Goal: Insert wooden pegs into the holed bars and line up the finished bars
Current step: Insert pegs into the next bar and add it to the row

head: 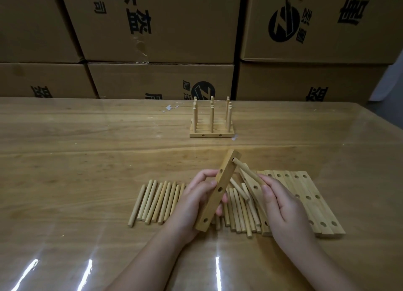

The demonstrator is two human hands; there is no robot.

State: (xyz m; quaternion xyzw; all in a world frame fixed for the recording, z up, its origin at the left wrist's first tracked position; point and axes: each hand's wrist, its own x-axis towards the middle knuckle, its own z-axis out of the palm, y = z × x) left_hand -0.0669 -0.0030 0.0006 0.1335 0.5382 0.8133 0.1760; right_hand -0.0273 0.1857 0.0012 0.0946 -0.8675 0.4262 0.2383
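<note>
My left hand (pixel 192 205) grips a holed wooden bar (pixel 218 190), tilted up on its edge above the table. My right hand (pixel 281 205) holds a wooden peg (pixel 245 169) whose far end meets the top end of that bar. Loose pegs (pixel 157 201) lie side by side under and left of my hands. Several unfilled holed bars (pixel 309 199) lie in a row to the right. Farther back stand the finished bars (pixel 212 125), lined up close together with upright pegs in them.
The wooden table (pixel 87 160) has a glossy transparent cover with light glare near the front edge. Stacked cardboard boxes (pixel 161 25) form a wall right behind the table's far edge.
</note>
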